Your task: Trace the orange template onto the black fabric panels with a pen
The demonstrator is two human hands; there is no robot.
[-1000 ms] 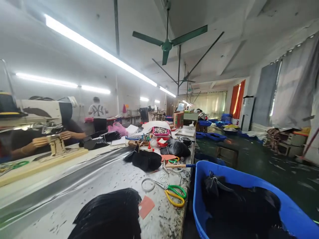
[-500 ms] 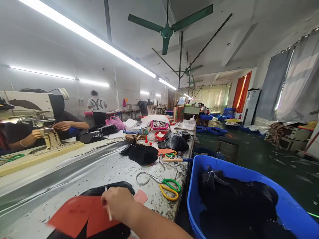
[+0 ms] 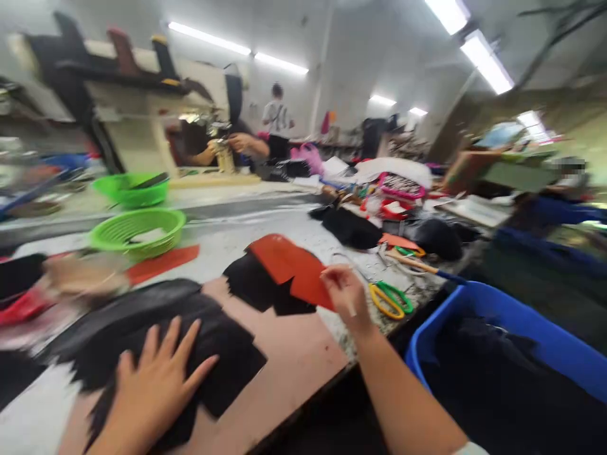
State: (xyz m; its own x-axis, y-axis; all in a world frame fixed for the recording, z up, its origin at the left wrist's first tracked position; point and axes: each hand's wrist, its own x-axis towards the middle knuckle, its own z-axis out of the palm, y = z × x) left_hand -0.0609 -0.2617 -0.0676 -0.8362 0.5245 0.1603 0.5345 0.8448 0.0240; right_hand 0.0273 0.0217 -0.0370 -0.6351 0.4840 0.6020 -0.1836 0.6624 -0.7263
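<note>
My left hand (image 3: 159,370) lies flat with fingers spread on a stack of black leather-like pieces (image 3: 222,354) with notched edges. Beyond it, a red-orange pattern piece (image 3: 284,259) with a V-shaped notch partly covers another black piece (image 3: 249,281). At the pattern's right edge, my right hand (image 3: 348,300) is closed, thumb and fingertips pinched together. A slim white pen-like stick (image 3: 351,309) shows in that hand, mostly hidden by the fingers. Whether the fingertips also grip the pattern's edge is blurred. Scissors with yellow and green handles (image 3: 389,300) lie just right of this hand.
A pinkish board (image 3: 294,354) lies under the black pieces. Green baskets (image 3: 137,234) stand at left, beside a red-orange strip (image 3: 164,264). A blue tub (image 3: 427,354) of black material sits beyond the table's right edge. A co-worker's hands (image 3: 244,144) are at a sewing machine (image 3: 225,155).
The view has swung left and down, bringing my left hand and the green baskets into sight. My right hand has moved from over the pattern's middle to its right edge.
</note>
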